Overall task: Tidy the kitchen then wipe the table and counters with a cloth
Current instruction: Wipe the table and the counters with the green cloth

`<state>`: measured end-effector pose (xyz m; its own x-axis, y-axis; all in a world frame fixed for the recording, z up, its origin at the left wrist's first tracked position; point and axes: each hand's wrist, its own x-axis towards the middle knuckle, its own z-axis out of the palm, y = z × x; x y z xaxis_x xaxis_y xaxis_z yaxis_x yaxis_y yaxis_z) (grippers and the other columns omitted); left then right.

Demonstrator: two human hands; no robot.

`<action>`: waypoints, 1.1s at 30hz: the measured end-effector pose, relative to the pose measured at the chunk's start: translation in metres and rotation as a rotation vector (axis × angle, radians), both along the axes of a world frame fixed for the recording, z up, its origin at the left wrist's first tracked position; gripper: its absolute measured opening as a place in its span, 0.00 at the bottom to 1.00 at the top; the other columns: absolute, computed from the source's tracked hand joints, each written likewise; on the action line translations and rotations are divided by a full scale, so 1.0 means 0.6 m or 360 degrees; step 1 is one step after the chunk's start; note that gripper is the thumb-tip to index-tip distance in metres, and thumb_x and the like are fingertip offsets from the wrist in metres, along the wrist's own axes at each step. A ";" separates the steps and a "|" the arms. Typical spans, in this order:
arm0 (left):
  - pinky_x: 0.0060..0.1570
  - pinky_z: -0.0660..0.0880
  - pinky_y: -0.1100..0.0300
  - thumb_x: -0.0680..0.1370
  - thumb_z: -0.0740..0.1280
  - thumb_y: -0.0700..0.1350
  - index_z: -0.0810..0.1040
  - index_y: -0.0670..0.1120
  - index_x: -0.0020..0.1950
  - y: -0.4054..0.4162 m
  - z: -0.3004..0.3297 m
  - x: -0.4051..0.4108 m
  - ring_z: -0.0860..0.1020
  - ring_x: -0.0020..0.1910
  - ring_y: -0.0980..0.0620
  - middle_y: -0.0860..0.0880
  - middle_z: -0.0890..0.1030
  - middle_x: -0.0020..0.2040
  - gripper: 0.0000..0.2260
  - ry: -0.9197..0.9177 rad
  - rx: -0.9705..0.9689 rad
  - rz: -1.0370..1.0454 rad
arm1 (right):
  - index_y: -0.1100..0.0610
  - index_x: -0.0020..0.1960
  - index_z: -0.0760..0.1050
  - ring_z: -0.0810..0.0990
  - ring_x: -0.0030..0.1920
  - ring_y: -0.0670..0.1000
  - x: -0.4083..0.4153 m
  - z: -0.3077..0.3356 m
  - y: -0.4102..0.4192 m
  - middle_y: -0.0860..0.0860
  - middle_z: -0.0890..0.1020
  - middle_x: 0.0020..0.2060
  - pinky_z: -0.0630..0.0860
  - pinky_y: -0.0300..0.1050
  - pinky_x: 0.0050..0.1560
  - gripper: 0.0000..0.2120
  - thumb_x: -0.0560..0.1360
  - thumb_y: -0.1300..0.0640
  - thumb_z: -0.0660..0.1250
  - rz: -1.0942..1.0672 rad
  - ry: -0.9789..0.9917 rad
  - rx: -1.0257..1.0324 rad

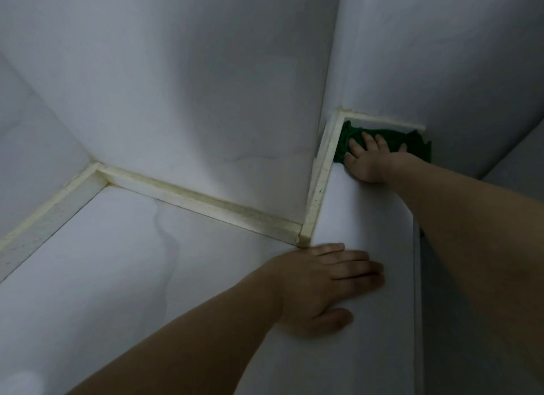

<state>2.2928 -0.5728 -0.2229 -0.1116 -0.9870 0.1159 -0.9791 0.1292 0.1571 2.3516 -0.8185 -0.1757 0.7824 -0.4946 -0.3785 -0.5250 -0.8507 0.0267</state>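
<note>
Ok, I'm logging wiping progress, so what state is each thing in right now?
green cloth: bunched in the far counter corner, under the right hand
right hand: fingers spread, pressing the cloth
left hand: flat on the white counter, holding nothing
backsplash strip: yellowed, stained

Pale walls (182, 79) met above a yellowed sealant strip (200, 202) that ran along the back edge. The strip turned at the far corners.

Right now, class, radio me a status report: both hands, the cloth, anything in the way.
Right hand flat on crumpled green cloth, far counter corner. Left hand flat on white counter. Nothing in the way.
</note>
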 end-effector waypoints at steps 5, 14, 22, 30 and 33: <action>0.76 0.50 0.52 0.80 0.57 0.54 0.59 0.47 0.78 -0.002 -0.003 0.001 0.55 0.77 0.50 0.49 0.59 0.78 0.28 0.0001 0.0035 0.0039 | 0.46 0.78 0.41 0.37 0.77 0.54 -0.008 -0.013 0.015 0.49 0.39 0.78 0.36 0.71 0.70 0.27 0.82 0.43 0.40 -0.0049 -0.0165 0.0012; 0.76 0.50 0.51 0.79 0.53 0.56 0.56 0.47 0.79 -0.001 0.010 -0.006 0.53 0.77 0.50 0.48 0.57 0.79 0.29 -0.0004 0.0144 0.0142 | 0.44 0.78 0.38 0.36 0.76 0.57 -0.048 -0.003 0.059 0.51 0.38 0.77 0.38 0.71 0.70 0.27 0.81 0.40 0.41 -0.0154 -0.0004 0.0086; 0.76 0.50 0.51 0.79 0.52 0.57 0.56 0.47 0.79 -0.005 0.000 -0.003 0.53 0.78 0.50 0.48 0.56 0.79 0.29 -0.0019 0.0110 0.0131 | 0.45 0.78 0.41 0.38 0.77 0.57 -0.006 0.000 0.020 0.52 0.41 0.78 0.36 0.68 0.71 0.28 0.81 0.39 0.42 -0.0223 -0.0081 0.0088; 0.76 0.49 0.52 0.79 0.51 0.57 0.56 0.47 0.79 -0.004 0.001 -0.002 0.53 0.78 0.50 0.48 0.56 0.79 0.30 -0.0007 0.0117 0.0120 | 0.44 0.78 0.43 0.39 0.77 0.56 -0.011 -0.001 0.026 0.51 0.42 0.78 0.35 0.69 0.71 0.28 0.81 0.38 0.42 -0.0213 -0.0123 0.0119; 0.76 0.44 0.55 0.80 0.50 0.57 0.52 0.48 0.80 -0.005 0.002 -0.002 0.51 0.78 0.51 0.49 0.53 0.79 0.29 -0.0059 0.0199 0.0109 | 0.42 0.78 0.42 0.39 0.77 0.55 -0.039 -0.001 0.033 0.50 0.42 0.78 0.36 0.68 0.71 0.28 0.80 0.38 0.43 -0.0198 -0.0100 0.0130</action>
<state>2.2913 -0.5759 -0.2216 -0.0455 -0.9989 -0.0115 -0.9904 0.0436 0.1313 2.3280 -0.7985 -0.1765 0.7403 -0.5588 -0.3736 -0.6249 -0.7770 -0.0761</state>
